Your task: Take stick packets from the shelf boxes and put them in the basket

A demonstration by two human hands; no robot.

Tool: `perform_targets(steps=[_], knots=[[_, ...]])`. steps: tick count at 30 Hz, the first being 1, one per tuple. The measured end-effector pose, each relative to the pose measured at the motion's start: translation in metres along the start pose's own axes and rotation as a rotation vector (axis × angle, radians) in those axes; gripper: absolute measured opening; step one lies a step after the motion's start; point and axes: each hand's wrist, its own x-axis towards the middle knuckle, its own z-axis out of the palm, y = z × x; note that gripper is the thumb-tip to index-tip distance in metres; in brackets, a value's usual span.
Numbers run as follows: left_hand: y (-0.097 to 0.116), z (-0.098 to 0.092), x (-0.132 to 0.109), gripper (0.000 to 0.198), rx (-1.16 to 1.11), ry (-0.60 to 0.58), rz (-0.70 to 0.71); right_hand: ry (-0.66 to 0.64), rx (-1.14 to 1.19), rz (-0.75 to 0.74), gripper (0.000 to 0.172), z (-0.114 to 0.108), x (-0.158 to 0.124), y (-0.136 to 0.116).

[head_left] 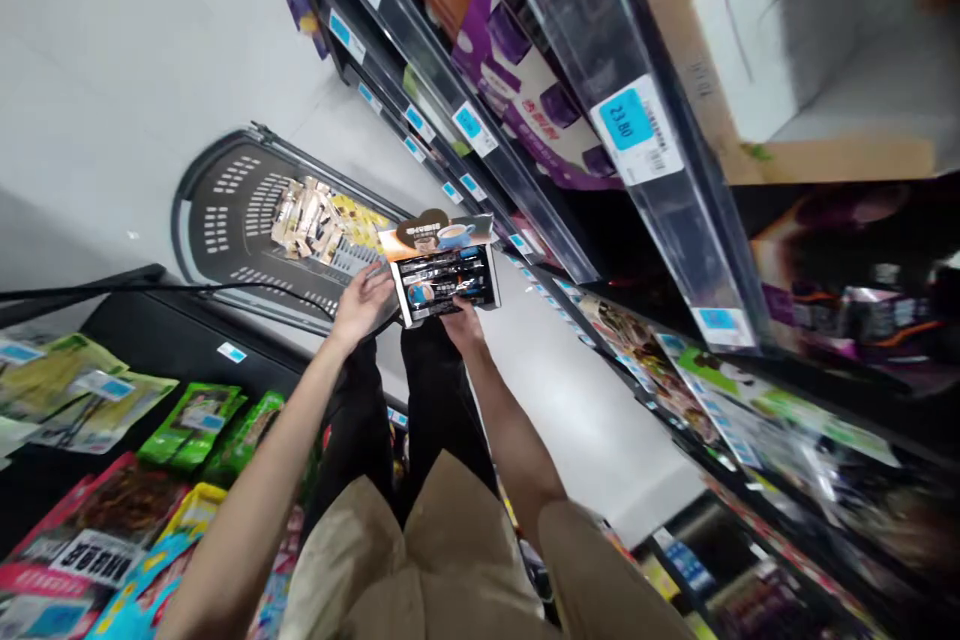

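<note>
Right hand (461,318) gripped the cup-printed display carton (435,236), near the dark shopping basket (225,190); left hand (365,302) sat at its side — couldn't tell if gripping. Keeping the carton level looked best, so sachets (450,275) wouldn't slide out. Counted: one carton, one basket, two hands — sachets overlapped, uncountable.

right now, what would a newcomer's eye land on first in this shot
Most likely the open box of dark packets mid-picture, with the right hand gripping it and the left hand at its side. Beyond it, left of centre, sits a large grey basket holding pale packets. At upper right, a price label reads 23.80.
</note>
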Motion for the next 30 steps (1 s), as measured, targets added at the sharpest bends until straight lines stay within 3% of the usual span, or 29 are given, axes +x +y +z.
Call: perform_targets(steps=[3,6,9,14,18,23,30], knots=[[0.011,0.003,0.016,0.048,0.005,0.013,0.050,-0.028,0.019,-0.049,0.035,0.011,0.012,-0.007],[-0.003,0.007,0.022,0.038,0.060,0.048,0.067,-0.006,0.037,-0.090,0.036,0.012,0.017,-0.013],[-0.040,0.005,0.019,0.041,0.359,0.020,0.040,0.023,0.038,-0.139,0.036,0.002,0.020,-0.017],[-0.111,-0.004,0.001,0.083,1.151,-0.173,-0.069,0.070,0.009,-0.180,0.036,-0.040,0.031,-0.022],[-0.146,-0.013,0.001,0.075,1.478,-0.169,-0.021,0.131,-0.004,-0.183,0.036,-0.078,0.043,-0.020],[-0.153,-0.022,0.014,0.080,1.511,-0.216,0.043,0.276,0.046,-0.190,0.031,-0.093,0.056,-0.006],[-0.124,-0.059,0.019,0.087,1.617,-0.172,0.000,0.274,0.123,-0.240,0.027,-0.067,0.074,0.003]])
